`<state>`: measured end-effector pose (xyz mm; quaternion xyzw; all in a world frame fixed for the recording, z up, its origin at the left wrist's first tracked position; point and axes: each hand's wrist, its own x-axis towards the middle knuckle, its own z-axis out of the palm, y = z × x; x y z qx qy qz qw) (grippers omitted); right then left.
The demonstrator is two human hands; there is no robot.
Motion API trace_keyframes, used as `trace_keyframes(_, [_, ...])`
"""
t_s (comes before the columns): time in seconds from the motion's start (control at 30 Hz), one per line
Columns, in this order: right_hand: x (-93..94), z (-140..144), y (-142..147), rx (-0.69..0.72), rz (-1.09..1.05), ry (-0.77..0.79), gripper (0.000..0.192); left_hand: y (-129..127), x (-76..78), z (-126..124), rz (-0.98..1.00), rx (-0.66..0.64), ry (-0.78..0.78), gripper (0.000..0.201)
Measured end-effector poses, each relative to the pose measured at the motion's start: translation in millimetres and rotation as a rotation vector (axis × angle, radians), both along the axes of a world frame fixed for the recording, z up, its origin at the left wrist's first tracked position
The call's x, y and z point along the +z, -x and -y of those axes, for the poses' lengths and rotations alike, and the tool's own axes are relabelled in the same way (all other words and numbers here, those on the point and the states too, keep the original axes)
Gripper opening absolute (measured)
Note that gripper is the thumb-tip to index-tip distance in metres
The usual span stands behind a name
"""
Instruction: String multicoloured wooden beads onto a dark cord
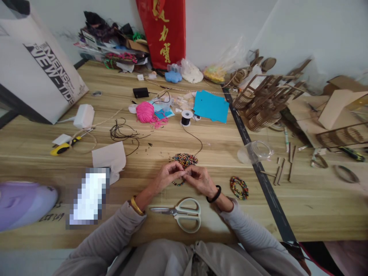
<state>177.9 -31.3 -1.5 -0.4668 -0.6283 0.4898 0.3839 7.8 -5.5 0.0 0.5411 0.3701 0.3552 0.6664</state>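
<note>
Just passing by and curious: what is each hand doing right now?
Left hand: fingers pinched shut on a partly strung bead strand.
Right hand: fingers pinched shut on the same strand, beside the bead pile.

hands (184, 177) pinching beaded strand (178, 183), scissors (181, 214) near

Pale-handled scissors (181, 214) lie closed on the wooden table (212, 143), blades pointing left. A finished multicoloured bead bracelet (239, 188) rests to their right. Farther back sit a ball of pink yarn (145, 112), a sheet of blue paper (211, 106) and a clear plastic cup (254, 151) on its side. A red banner (162, 30) hangs against the wall.
</note>
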Motion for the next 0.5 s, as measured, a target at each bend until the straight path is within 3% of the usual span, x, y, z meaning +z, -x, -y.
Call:
trace_keyframes(0.23, [-2.5,-4.0,-4.1,0.062,-0.152,0.068,0.029,3.9,-3.5,-3.6,-0.006,-0.006,0.037,0.031])
trace_keyframes(0.5, [-3.8,-6.0,-8.2,0.057,-0.072,0.013,0.025,3.3,-5.3,-5.1,-0.021,0.028,0.050,0.035])
